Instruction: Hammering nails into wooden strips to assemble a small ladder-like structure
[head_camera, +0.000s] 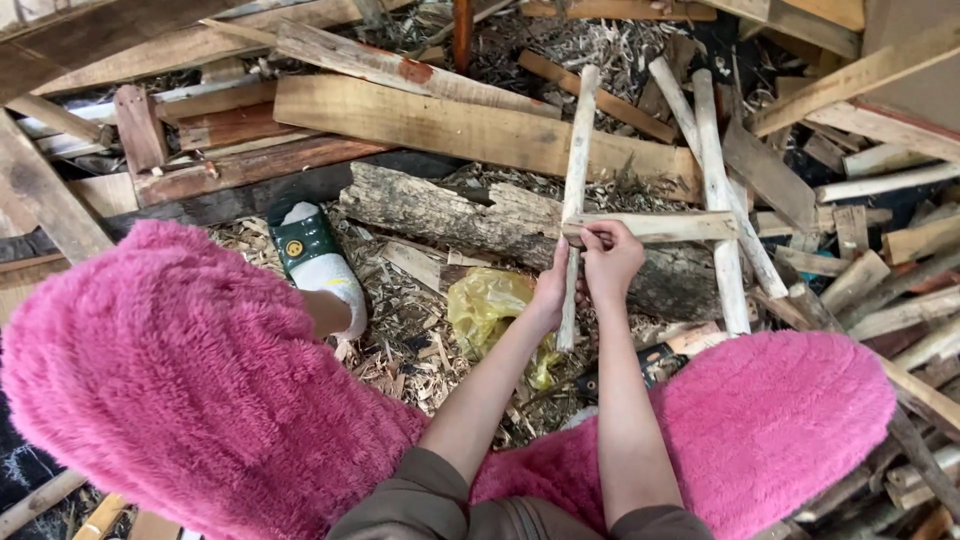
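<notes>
Fuzzy pink trousers, olive rolled sleeves, white-green sock.

fluffy pink trousers, a crumpled yellow bag, a green-and-white shoe, pale sticks

The left hand is mostly hidden behind the pale stick, so its grip is unclear. The black tool is half covered by the right forearm. The pink fleece knees hide the ground below them.

Both hands meet at the pale stick ladder frame lying across the rough log. The left hand grips its left rail; the right hand pinches the crosspiece. Just below the log lies a yellow plastic bag, and left of it a green-and-white shoe.
</notes>
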